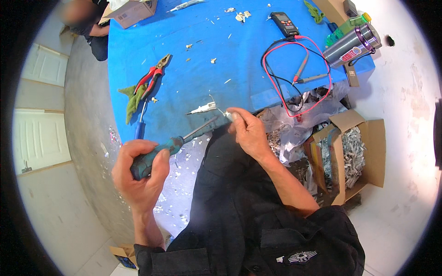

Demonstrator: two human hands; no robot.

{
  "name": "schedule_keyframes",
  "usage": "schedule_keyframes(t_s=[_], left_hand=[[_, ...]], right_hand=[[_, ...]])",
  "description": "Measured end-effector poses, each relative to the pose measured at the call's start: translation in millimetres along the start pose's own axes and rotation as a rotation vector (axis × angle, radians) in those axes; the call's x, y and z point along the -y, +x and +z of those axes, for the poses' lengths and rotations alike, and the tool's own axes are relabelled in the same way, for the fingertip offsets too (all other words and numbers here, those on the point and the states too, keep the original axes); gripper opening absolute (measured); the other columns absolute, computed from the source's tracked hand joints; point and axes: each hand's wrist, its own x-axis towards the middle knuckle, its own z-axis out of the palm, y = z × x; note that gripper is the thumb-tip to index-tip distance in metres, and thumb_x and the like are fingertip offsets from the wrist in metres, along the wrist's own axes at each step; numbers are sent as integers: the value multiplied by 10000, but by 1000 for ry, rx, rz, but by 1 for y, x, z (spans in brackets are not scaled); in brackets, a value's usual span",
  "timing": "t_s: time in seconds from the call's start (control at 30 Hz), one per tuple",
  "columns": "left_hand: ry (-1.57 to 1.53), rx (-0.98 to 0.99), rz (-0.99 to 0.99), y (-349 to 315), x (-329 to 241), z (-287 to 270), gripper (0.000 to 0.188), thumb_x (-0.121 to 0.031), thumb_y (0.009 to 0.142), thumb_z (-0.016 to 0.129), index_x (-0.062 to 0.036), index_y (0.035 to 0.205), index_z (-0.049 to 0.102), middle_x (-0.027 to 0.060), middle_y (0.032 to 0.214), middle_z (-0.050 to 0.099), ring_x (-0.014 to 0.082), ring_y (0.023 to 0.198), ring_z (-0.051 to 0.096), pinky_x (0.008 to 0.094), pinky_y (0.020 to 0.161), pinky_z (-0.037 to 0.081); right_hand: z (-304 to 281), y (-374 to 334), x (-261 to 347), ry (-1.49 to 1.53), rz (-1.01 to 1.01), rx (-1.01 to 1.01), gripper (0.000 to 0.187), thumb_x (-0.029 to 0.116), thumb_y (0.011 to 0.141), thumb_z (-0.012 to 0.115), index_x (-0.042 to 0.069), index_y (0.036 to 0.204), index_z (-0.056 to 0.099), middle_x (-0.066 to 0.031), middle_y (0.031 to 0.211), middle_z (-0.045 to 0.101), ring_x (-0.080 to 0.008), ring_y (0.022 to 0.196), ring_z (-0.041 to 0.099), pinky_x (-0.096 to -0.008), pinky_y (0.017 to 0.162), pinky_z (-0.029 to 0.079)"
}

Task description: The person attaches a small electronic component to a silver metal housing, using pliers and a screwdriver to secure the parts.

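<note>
My left hand [140, 172] is closed round the dark teal handle of a screwdriver [159, 156], whose metal shaft points up and right. The screwdriver's tip ends a little short of my right hand [248, 131]. Between the thumb and fingers of that hand is a small white part [229, 116] with a thin wire or pin sticking out; its kind is mostly hidden by the fingers. Just beyond lies a white plastic piece [204, 108] with a dark pointed end, on the blue tabletop [184, 87].
Red-handled pliers [153, 76], a green cloth [133, 101] and a blue-handled tool [140, 130] lie left. A multimeter [284, 24] with looped leads and a steel flask [352, 46] stand right. Below is a carton [374, 152] of white parts. A person [90, 27] is far left.
</note>
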Motion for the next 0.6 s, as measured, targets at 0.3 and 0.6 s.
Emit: schedule_keyframes(t_s=[0.3,0.6], left_hand=[[20,12,-34,19,-16,10,205,-25,798,840,-32,891,658,43,776,661,98,669,586,253,616,462],[131,32,117,43,-30,15,186,-35,812,835,-32,855,654,24,724,625,78,624,540,245,581,439]], right_hand=[[0,0,-1,5,-23,6,310,226,1090,543,37,1280,698,-21,751,679,-78,599,558,-270,578,470],[-3,3,-1,-38,-19,14,313,227,1082,544,35,1268,707,-20,745,682,-75,585,557,-268,565,466]])
